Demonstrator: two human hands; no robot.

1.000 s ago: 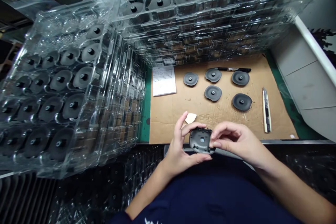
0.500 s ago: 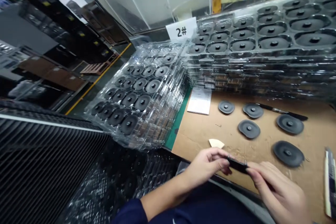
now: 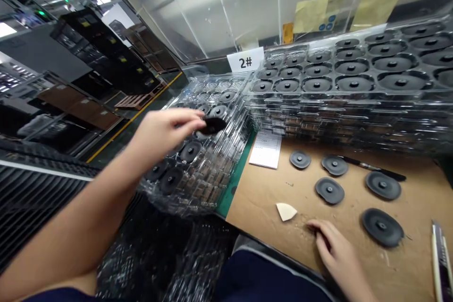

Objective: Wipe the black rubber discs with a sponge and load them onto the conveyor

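A stack of clear plastic trays is standing just beside the left edge of a cardboard sheet, and five dark discs are lying on this sheet. The left arm is reaching out over the stack, and the left hand is pinching one black disc in its fingertips. This disc is showing its thin edge, and its long axis is pointing almost level, to the right, above the stack. The right hand is resting on the sheet's near part with curled fingers, near a small pale chip; I cannot tell if it is pinching something.
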